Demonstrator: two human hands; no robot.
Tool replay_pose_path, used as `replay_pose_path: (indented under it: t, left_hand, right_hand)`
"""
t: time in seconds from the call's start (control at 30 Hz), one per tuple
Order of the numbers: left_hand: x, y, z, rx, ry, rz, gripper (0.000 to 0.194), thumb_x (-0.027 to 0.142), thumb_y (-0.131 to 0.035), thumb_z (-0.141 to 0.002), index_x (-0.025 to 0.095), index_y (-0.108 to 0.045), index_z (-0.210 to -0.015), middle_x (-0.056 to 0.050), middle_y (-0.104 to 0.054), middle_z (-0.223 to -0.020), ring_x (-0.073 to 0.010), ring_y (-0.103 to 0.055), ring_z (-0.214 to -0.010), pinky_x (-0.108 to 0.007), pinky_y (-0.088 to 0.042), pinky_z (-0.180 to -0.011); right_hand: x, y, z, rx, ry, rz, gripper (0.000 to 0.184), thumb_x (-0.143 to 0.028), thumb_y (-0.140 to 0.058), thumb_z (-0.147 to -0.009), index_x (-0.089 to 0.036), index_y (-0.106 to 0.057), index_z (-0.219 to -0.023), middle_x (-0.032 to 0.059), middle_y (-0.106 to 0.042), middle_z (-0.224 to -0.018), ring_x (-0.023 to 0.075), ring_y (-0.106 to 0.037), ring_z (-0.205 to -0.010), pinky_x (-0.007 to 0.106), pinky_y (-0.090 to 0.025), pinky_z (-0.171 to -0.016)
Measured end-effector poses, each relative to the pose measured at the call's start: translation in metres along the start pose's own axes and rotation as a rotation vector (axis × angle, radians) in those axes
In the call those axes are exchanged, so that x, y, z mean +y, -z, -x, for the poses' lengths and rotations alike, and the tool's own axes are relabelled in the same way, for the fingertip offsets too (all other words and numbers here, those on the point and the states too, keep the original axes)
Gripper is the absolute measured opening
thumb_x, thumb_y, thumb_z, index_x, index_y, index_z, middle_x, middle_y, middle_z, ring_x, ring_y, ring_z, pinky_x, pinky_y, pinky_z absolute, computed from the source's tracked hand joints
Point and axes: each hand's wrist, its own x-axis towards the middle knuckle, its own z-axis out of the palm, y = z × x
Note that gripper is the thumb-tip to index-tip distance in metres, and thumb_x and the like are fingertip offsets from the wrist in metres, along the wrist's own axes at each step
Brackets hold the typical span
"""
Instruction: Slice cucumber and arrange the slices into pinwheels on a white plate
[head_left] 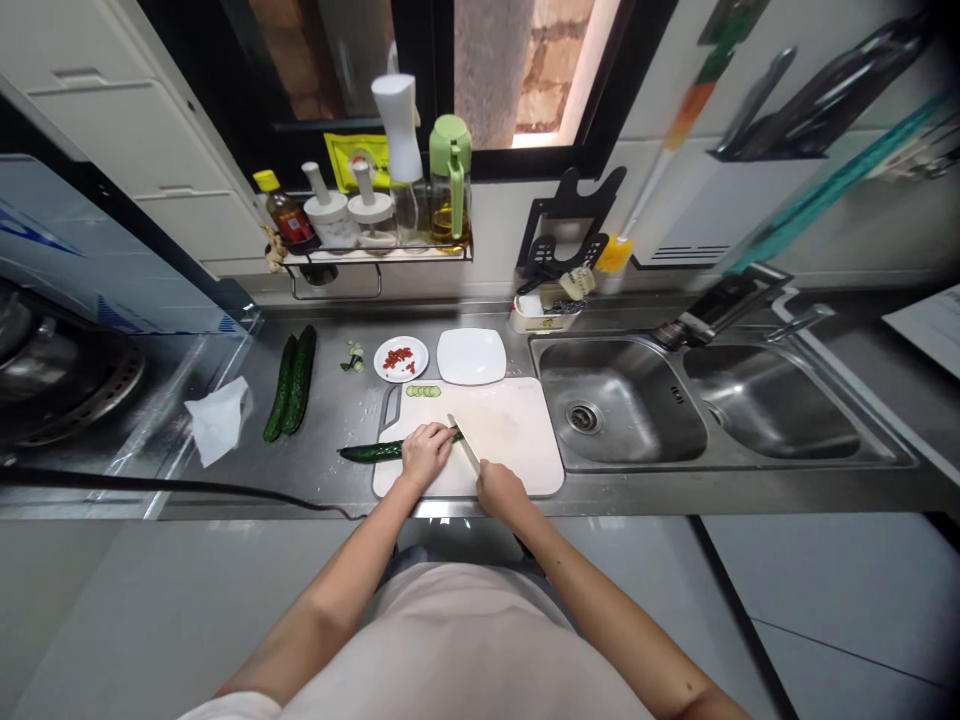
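A dark green cucumber (371,453) lies across the left part of a white cutting board (517,425), its tail end reaching past the board's edge. My left hand (426,454) is closed over it near its right end. In my right hand (501,490) is the handle of a kitchen knife (465,444), whose blade points away from me and stands at the cucumber's right end, beside my left fingers. Whether the blade is in the flesh I cannot tell. A short row of cucumber slices (424,391) rests at the board's upper left.
Behind the board are a plate with chopped red bits (401,359) and a white square plate (472,356). Two whole cucumbers (291,385), green scraps (352,356) and a crumpled tissue (218,420) lie left. A double sink (622,400) is right; a condiment rack (375,255) hangs behind.
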Motion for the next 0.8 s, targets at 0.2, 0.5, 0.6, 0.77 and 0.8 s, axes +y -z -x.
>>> replay_pose_path:
  t: [0.2,0.5,0.6,0.77,0.8]
  left_hand:
    - [0.0,-0.001,0.0,-0.004,0.013,-0.005,0.021,0.029,-0.05,-0.092,0.028,-0.07,-0.099,-0.002,-0.067,-0.097,-0.0158,-0.056,-0.089,-0.029,-0.039,-0.074]
    - [0.001,0.0,0.001,0.0,0.011,-0.002,0.022,0.03,-0.049,-0.093,0.029,-0.07,-0.1,-0.001,-0.067,-0.098,-0.0161,-0.056,-0.09,-0.029,-0.038,-0.074]
    - [0.001,0.0,0.001,-0.001,0.01,-0.007,0.022,0.031,-0.049,-0.093,0.029,-0.07,-0.1,-0.002,-0.067,-0.097,-0.0161,-0.056,-0.089,-0.029,-0.038,-0.073]
    - [0.001,0.001,0.0,-0.008,0.015,-0.006,0.022,0.03,-0.048,-0.093,0.029,-0.07,-0.1,-0.001,-0.068,-0.097,-0.0157,-0.056,-0.089,-0.029,-0.038,-0.074]
    - [0.001,0.001,0.0,-0.012,0.017,-0.004,0.022,0.03,-0.048,-0.093,0.029,-0.07,-0.1,-0.001,-0.068,-0.097,-0.0158,-0.056,-0.089,-0.029,-0.038,-0.074]
  right_hand:
    - [0.001,-0.002,0.0,0.02,0.013,0.012,0.027,-0.015,-0.038,-0.092,-0.012,-0.058,-0.109,0.0167,-0.067,-0.104,0.0242,-0.063,-0.098,0.029,-0.041,-0.072]
    - [-0.01,0.008,-0.011,0.019,0.009,-0.021,0.027,-0.013,-0.039,-0.09,-0.013,-0.059,-0.109,0.0156,-0.067,-0.104,0.0219,-0.064,-0.095,0.027,-0.042,-0.072]
    - [-0.011,0.009,-0.011,0.021,-0.004,-0.031,0.028,-0.013,-0.04,-0.09,-0.014,-0.058,-0.11,0.0153,-0.067,-0.105,0.0216,-0.064,-0.097,0.026,-0.042,-0.072]
    - [-0.007,0.003,-0.008,0.025,-0.003,-0.02,0.028,-0.013,-0.038,-0.09,-0.014,-0.058,-0.11,0.0154,-0.067,-0.104,0.0225,-0.064,-0.097,0.027,-0.042,-0.072]
    - [-0.006,0.001,-0.007,0.02,-0.006,-0.014,0.028,-0.013,-0.038,-0.09,-0.014,-0.058,-0.109,0.0154,-0.067,-0.105,0.0224,-0.064,-0.097,0.027,-0.042,-0.072]
